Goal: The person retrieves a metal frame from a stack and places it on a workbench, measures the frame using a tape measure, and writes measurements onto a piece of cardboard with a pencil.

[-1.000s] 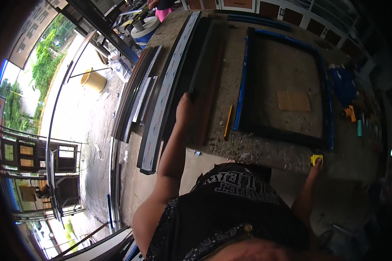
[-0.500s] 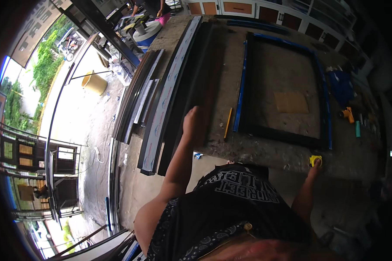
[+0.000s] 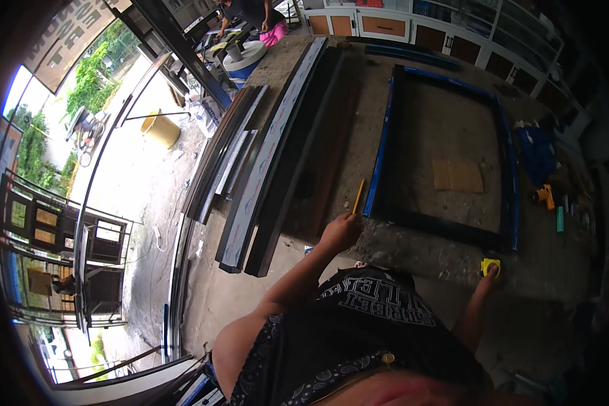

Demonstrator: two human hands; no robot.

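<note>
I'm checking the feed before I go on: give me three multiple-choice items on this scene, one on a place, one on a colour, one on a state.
1. Where does the yellow pencil lie?
A. beside the left rail of the rectangular frame
B. on the cardboard piece
C. in the yellow bucket

2. What colour is the small object under the right hand?
A. red
B. yellow
C. white

3. What is the left hand doing?
A. gripping the orange drill
B. lifting the frame off the floor
C. closed in a loose fist just below the pencil

Answers: 1 A, the pencil lies along the frame's blue-taped left rail. 2 B, a yellow object shows at the fingertips. 3 C, the fingers are curled near the pencil's lower end; whether they touch it is unclear.
</note>
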